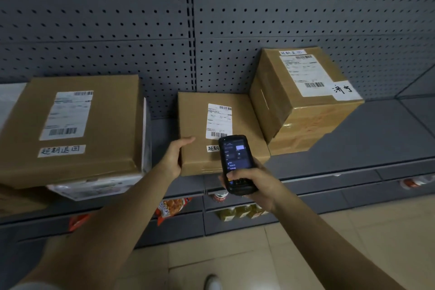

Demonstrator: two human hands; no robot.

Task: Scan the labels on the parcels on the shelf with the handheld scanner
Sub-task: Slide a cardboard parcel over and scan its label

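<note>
shelf: we see a grey metal shelf (367,129) backed by a perforated panel (141,19); three cardboard parcels sit on it.
left parcel: a wide brown box (98,125) near the shelf's left end, its front hanging past the front edge; it rests on a white carton (94,187). it carries a printed shipping label (67,114) and a handwritten strip (61,150) below that.
middle parcel: a flatter box (200,129) at the middle of the shelf, its back near the panel and its front corner at the front edge. its shipping label (219,120) faces up, with a barcode at the label's near end.
right parcel: a taller box (301,106), turned at an angle and touching the middle parcel's right side; it bears a shipping label (303,73) and a handwritten tag (344,89).
left hand: our left hand (175,158) lies against the middle parcel's left front corner, fingers (188,141) straight along the top edge, holding nothing.
right hand: our right hand (254,183) grips the handheld scanner (235,162), fingers curled round its lower body and thumb on the keypad.
scanner: black, screen lit and facing us, its top end just over the near end of the middle parcel's label, hiding part of a handwritten strip (213,148).
lower shelves: snack packets (173,206) and bottles (237,212) show below the front edge.
floor: pale tiles (235,254), with a shoe tip (213,283) at the bottom.
</note>
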